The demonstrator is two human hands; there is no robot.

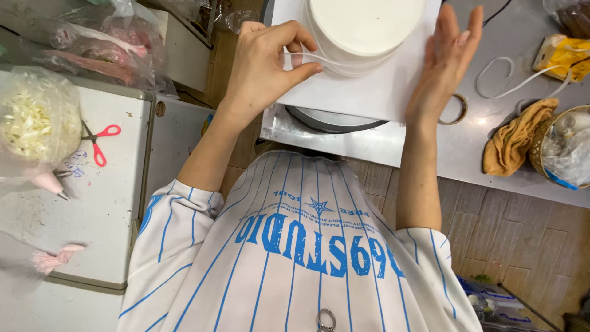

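Striped shirt (295, 246) sits closest to me. My left hand (264, 61) pinches a clear strip (319, 59) against the white cake (362, 31). My right hand (445, 58) is open and flat, touching the white board (375, 92) beside that pinch.

To my far left, a clear plastic bag (34, 123) of pale shreds sits on the white counter. Beyond it, at the top left, lie crumpled clear bags (101, 46) holding pink things. At the top right edge, I see a yellow packet (559, 55), soft and creased. Below it, a round basket holds a clear wrapper (568, 154) with a blue edge.
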